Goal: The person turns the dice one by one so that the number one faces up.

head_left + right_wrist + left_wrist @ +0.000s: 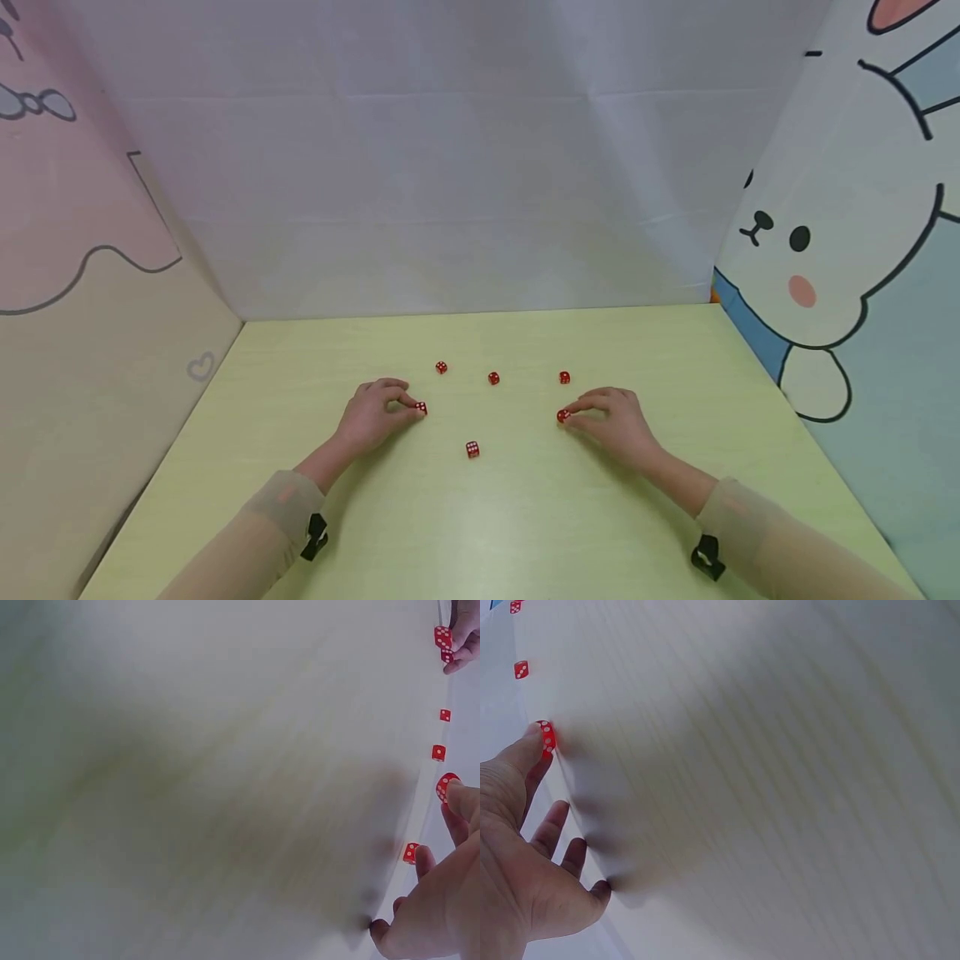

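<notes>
My left hand [377, 414] pinches a red die with white pips [421, 408] between thumb and forefinger. The same die [547, 737] shows at the fingertips in the left wrist view, the other fingers spread apart. Across from it, my right hand [617, 423] pinches another red die [563, 416] at its thumb and fingertip. That die [445, 787] is partly covered by the thumb in the right wrist view. Between the hands and nearer to me lies a red die [472, 450]. Farther back lie a die [441, 367], a second [493, 378] and a third [565, 377].
The dice lie on a pale yellow-green wood-grain table [480, 533]. A white cloth wall [465, 167] stands along its back edge. Side panels with cartoon drawings flank it, a rabbit figure [840, 250] on the right and a pink shape [67, 192] on the left.
</notes>
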Demonstrator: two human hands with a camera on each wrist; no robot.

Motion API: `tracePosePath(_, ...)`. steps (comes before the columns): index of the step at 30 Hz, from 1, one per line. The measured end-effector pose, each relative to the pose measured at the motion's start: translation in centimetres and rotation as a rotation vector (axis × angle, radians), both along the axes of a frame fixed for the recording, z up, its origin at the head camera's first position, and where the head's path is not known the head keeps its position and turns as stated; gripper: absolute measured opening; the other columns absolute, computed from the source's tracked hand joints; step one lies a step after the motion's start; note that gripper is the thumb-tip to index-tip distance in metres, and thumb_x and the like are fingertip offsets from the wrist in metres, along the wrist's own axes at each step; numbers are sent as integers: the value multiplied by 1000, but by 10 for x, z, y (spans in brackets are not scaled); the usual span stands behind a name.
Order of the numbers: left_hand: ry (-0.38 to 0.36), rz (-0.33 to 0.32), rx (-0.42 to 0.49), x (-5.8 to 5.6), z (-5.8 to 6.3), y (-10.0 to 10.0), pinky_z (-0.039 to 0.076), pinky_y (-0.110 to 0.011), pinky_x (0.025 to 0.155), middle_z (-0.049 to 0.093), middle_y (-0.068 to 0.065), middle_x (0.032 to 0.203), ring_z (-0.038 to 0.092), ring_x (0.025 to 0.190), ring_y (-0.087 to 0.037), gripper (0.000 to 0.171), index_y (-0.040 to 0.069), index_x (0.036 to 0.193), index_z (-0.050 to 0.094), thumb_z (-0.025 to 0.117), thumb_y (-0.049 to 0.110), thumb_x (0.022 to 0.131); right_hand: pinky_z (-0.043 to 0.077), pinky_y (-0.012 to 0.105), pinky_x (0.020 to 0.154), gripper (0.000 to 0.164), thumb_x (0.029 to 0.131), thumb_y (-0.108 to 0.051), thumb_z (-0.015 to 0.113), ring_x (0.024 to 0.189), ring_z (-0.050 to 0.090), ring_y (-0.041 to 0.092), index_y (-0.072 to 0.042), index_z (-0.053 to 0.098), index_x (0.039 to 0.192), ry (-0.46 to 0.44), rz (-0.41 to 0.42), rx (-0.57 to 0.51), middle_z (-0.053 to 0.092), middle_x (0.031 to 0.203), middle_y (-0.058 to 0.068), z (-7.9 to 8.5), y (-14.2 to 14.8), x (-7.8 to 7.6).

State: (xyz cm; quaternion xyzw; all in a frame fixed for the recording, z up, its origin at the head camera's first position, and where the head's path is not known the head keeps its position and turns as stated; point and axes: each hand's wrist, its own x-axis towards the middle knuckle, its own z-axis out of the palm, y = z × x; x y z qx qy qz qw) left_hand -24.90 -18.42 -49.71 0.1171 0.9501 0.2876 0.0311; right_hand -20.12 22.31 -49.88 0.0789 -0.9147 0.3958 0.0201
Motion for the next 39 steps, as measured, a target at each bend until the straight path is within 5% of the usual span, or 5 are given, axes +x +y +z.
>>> tracePosePath(39,10,-9,0,1,1,0,34,-60,111,62,-11,137,46,132,-48,15,20,95,80,79,34,91,33,57,107,15,88,-27,83,130,39,38,-22,82,102,-27,-18,25,63,124,8,-10,-4,9)
